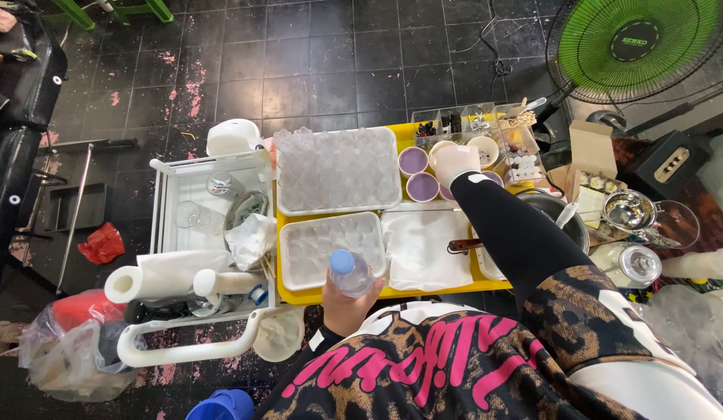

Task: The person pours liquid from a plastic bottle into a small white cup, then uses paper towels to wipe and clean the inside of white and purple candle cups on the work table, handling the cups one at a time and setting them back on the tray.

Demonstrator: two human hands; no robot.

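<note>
Your left hand [347, 305] wraps one blue-capped bottle [350, 272]; your gloved right hand [457, 163] clasps one cup [442, 153]. Two purple cups [417, 174], two clear trays [337, 204].

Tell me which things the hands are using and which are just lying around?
In use:
- left hand holds a clear bottle with a blue cap
- right hand, gloved white, reaches among the small cups on the yellow tray

Lying about:
- paper towel roll
- green fan
- red bag
- cardboard box

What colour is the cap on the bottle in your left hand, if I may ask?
Light blue, on the clear bottle; seen in the head view.
</note>
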